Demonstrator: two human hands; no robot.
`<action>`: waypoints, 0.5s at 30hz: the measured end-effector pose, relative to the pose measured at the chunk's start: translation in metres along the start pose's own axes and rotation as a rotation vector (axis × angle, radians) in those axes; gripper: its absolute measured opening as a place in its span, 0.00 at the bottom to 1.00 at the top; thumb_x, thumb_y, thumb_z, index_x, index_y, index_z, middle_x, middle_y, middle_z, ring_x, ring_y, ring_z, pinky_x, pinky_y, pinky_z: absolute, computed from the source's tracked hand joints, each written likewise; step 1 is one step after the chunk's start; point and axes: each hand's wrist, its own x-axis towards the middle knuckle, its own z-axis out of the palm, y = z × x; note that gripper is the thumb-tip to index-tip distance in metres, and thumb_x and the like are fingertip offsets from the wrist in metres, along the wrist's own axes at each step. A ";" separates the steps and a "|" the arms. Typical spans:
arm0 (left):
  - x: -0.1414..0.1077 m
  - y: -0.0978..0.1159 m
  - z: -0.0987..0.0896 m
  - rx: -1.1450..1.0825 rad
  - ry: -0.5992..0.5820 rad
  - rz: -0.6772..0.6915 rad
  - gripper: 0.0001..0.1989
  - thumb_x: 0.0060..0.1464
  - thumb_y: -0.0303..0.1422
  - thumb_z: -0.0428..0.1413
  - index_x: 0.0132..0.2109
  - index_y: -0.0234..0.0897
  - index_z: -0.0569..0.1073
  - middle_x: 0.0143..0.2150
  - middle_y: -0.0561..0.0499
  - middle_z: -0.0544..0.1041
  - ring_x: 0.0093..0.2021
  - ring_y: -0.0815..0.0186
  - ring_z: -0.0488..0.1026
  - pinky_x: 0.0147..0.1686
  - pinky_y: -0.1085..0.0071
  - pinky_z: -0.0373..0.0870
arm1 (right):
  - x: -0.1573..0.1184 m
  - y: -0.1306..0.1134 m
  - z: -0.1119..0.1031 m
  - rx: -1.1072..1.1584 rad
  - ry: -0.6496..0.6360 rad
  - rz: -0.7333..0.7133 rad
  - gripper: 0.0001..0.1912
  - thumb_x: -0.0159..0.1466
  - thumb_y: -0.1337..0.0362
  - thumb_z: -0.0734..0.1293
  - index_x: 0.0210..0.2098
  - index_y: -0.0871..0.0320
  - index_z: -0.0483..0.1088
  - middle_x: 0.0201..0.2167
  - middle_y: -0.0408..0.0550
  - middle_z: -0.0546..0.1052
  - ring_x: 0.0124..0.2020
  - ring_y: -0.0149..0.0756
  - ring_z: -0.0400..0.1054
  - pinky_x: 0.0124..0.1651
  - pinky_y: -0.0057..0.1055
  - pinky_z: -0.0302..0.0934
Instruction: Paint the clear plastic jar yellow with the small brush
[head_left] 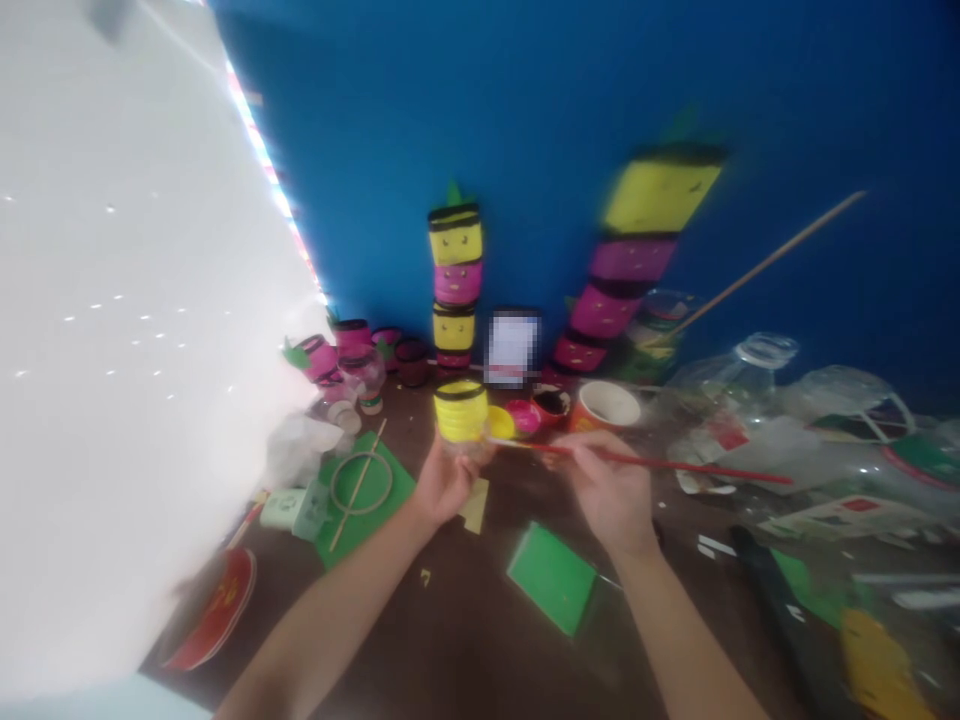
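My left hand (450, 477) is closed around the bottom of a small yellow-painted cup (460, 412) with a black rim, held upright above the table. Between the fingers of my right hand (609, 485) lies a long red paintbrush (701, 468), nearly level. Its tip points left and reaches the lower right side of the cup; whether it touches is hard to tell. Just behind stand small pots of yellow paint (501, 422), pink paint (523, 416) and black paint (552, 402). An orange-and-white paper cup (609, 405) is right of them.
Stacks of painted yellow and pink cups (455, 290) stand against the blue wall (540, 130). Clear plastic bottles (757, 365) crowd the right side. Green foam sheets (553, 578), a ring with a stick (361, 483), a red tin (225, 610) and scraps lie on the brown table (450, 640).
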 end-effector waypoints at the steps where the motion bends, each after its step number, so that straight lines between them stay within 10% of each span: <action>1: 0.000 0.000 0.000 -0.001 0.000 -0.004 0.21 0.59 0.39 0.46 0.58 0.38 0.61 0.38 0.46 0.74 0.21 0.79 0.69 0.22 0.87 0.68 | -0.001 0.002 0.000 -0.010 -0.002 -0.002 0.03 0.52 0.64 0.70 0.25 0.56 0.72 0.25 0.42 0.74 0.27 0.30 0.70 0.32 0.30 0.68; 15: 0.000 0.001 -0.001 0.065 -0.027 -0.003 0.21 0.59 0.39 0.45 0.58 0.39 0.61 0.40 0.46 0.75 0.21 0.79 0.69 0.20 0.87 0.68 | -0.002 0.004 0.000 -0.020 -0.015 -0.050 0.02 0.55 0.64 0.68 0.28 0.56 0.72 0.26 0.43 0.74 0.28 0.30 0.70 0.33 0.28 0.68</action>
